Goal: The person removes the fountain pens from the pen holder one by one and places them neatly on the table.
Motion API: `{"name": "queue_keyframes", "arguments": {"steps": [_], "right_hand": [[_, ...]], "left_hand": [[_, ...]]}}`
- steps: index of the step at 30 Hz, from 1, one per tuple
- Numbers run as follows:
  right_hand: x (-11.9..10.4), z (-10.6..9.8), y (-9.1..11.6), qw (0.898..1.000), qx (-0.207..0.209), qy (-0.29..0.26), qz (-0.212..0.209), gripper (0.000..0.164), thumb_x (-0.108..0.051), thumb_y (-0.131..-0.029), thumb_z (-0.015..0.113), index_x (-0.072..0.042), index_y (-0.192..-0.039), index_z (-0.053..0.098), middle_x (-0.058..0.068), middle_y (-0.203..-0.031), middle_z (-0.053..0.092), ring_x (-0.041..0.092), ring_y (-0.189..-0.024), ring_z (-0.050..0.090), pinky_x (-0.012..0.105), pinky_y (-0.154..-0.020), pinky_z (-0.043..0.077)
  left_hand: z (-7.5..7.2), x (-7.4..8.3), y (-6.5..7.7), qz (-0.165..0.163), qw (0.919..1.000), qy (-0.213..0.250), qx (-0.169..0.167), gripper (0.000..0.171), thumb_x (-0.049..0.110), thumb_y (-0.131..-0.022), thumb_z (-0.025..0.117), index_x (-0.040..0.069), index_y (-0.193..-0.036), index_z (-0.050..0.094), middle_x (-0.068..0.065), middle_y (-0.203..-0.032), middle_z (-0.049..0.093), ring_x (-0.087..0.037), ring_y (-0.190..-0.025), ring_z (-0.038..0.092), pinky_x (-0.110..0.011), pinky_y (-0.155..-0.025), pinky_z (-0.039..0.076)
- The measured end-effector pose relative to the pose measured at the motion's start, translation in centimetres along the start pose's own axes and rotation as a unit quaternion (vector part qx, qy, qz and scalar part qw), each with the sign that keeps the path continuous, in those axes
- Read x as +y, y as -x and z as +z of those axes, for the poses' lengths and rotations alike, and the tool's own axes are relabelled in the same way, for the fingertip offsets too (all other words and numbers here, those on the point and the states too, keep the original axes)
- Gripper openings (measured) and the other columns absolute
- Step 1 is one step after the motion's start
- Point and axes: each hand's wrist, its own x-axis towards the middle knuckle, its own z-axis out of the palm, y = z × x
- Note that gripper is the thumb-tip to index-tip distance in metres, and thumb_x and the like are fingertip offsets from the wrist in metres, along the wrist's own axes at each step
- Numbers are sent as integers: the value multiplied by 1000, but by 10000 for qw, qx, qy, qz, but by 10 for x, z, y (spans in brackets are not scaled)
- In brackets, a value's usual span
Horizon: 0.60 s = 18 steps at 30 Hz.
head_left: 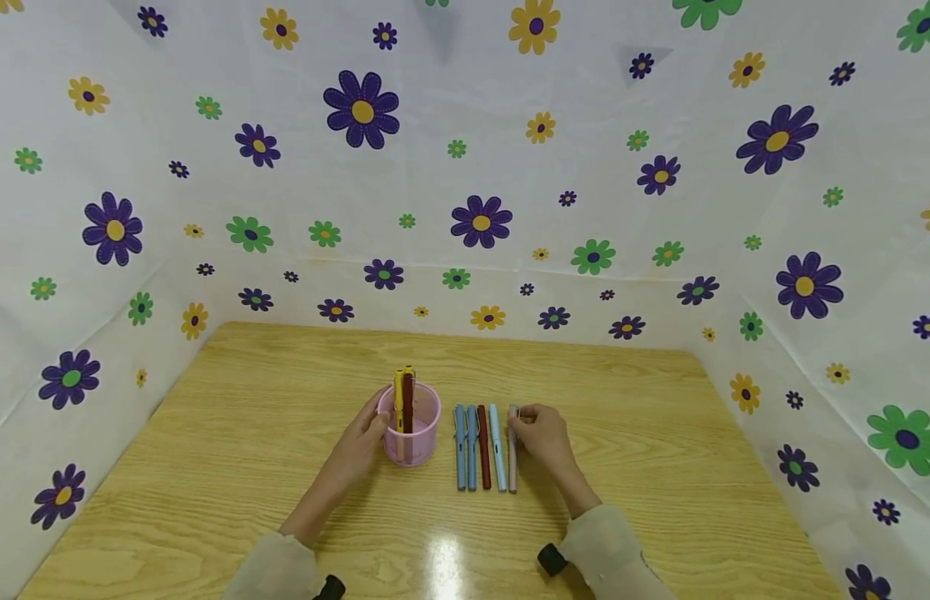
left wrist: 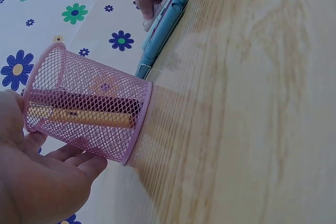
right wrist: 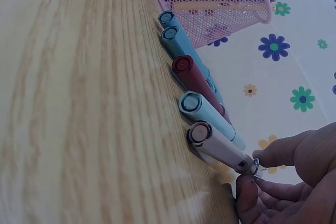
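At the bottom edge of the frame, 2 pale sleeves rest low over the wooden table, with a dark wrist piece showing beside the right cuff. Further up, right of centre, the right hand pinches a grey-pink pen near its clip end, thumb and index finger drawn in on it, as the right wrist view also shows; whether that end is clear of the wood I cannot tell. This pen is the rightmost of 5 in a row at the centre of the lower half: leftward come a light blue pen, a dark red pen and 2 blue pens. The near ends of the grey-pink and light blue pens lie close together, their far ends fanning apart. Left of the row, the left hand curves its fingers and thumb around the left side of an upright pink mesh cup, which holds at least a yellow pen and another dark red pen. The step in hand looks like gripping the grey-pink pen while steadying the cup; the next move seems to call for a secure pinch and care not to nudge the light blue neighbour. Beyond, flowered cloth fills the upper half.
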Motion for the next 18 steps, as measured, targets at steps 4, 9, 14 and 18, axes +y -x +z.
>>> {"name": "queue_keyframes", "arguments": {"steps": [4,9,14,18], "right_hand": [[-1,0,0,10000,8,44,4,31,-7,-94,70,16,-115,68,16,-92,73,17,-72,66,27,-59,56],[-1,0,1,10000,-29,-8,-55,30,-5,-94,68,16,-116,68,18,-94,74,18,-71,68,28,-60,58],[-2,-1,3,9997,-76,-229,-17,30,-3,-94,67,17,-117,67,17,-92,72,15,-62,64,25,-54,54],[-2,-1,3,9994,-72,-333,24,29,-2,-94,67,16,-117,67,16,-91,72,14,-61,63,23,-52,52]], "left_hand": [[0,-1,0,10,10000,16,-42,53,27,-114,36,13,-165,27,-21,-164,32,-42,-148,35,-58,-122,22],[-1,-2,0,15,10000,53,-83,54,28,-114,36,14,-165,25,-19,-166,30,-41,-149,33,-57,-123,21],[-1,-1,1,11,10000,6,-89,55,29,-114,36,14,-165,25,-20,-166,29,-42,-149,33,-58,-122,21],[-1,-1,1,-14,9999,13,-101,55,29,-114,36,15,-165,25,-20,-166,29,-42,-150,31,-58,-122,21]]}}
